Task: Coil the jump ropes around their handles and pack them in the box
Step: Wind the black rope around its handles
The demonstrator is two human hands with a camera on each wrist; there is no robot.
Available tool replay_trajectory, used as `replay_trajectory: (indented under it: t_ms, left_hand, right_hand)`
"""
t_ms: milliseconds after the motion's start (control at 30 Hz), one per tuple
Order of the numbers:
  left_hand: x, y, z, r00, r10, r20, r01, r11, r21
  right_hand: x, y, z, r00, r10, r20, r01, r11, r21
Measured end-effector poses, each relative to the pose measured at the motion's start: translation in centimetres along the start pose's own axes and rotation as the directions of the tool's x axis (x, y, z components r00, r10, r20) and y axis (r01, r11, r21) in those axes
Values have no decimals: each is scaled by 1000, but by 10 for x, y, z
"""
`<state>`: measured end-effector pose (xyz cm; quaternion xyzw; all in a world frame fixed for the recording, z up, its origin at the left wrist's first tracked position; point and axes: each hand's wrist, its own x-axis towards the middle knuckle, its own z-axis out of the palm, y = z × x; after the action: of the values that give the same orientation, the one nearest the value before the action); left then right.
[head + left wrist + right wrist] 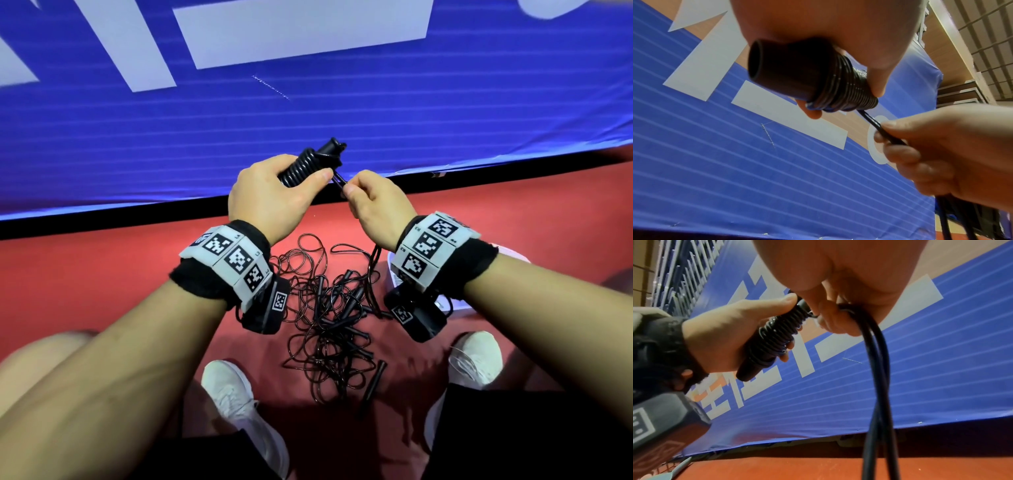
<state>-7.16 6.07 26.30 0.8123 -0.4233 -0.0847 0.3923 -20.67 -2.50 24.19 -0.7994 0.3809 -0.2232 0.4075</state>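
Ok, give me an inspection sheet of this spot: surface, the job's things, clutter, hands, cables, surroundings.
Surface: red floor, bare between the knees.
Job's things: coiled handles wrapped in black rope; tangled ropes with loose handles on the floor; white box edge mostly hidden behind the right wrist.
Clutter: nothing seen.
Hands: left hand grips the coiled handles; right hand pinches the rope end.
Cables: rope strands hang from the right hand.
Surroundings: blue banner with white shapes; white shoes.
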Motion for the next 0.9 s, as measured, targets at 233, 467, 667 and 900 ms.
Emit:
replay_trajectory:
  t_ms: [233, 467, 667, 900]
  left_hand:
    - [5, -10, 2, 999, -31, 16, 29, 997, 71]
    - [6, -18, 6, 997, -23, 74, 13, 991, 135]
    - [13, -21, 2, 998, -13, 63, -2, 974, 227]
    - [20, -28, -8, 996, -57, 67, 37, 963, 268]
  right_hand:
    - [-5, -9, -1, 995, -50, 82, 52, 998, -19]
    - [-12, -18, -2, 990, -91, 103, 108, 980, -169]
    - [-9, -11, -6, 993, -53, 105, 68, 987, -147]
    - [-6, -10, -22, 969, -69, 236, 173, 874, -455]
